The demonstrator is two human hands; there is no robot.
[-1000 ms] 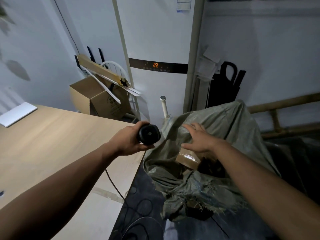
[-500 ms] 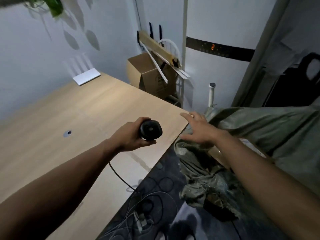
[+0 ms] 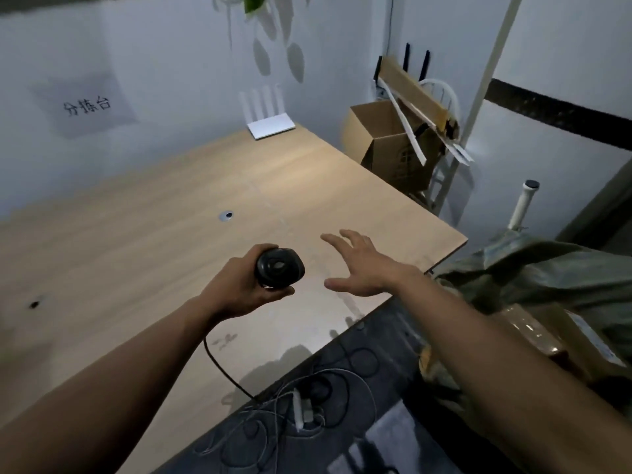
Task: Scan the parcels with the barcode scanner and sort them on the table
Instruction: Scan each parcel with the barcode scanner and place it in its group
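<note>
My left hand (image 3: pixel 239 289) grips the black barcode scanner (image 3: pixel 279 267) above the wooden table (image 3: pixel 143 234), its cable trailing down over the table's near edge. My right hand (image 3: pixel 359 265) hovers over the table's right corner with fingers spread and holds nothing. At the right, a grey-green woven sack (image 3: pixel 547 271) lies open beside the table. Brown taped parcels (image 3: pixel 533 330) show inside the sack, partly hidden by my right forearm.
A white router (image 3: pixel 270 126) stands at the table's far end under a paper wall sign. An open cardboard box (image 3: pixel 386 138) with boards and strips sits past the table's right edge. Tangled cables (image 3: pixel 301 401) lie on the dark floor below.
My view has swung left from the sack to the table. My right hand came off the parcel in the sack and moved left over the table corner, empty. My left hand kept the scanner.
</note>
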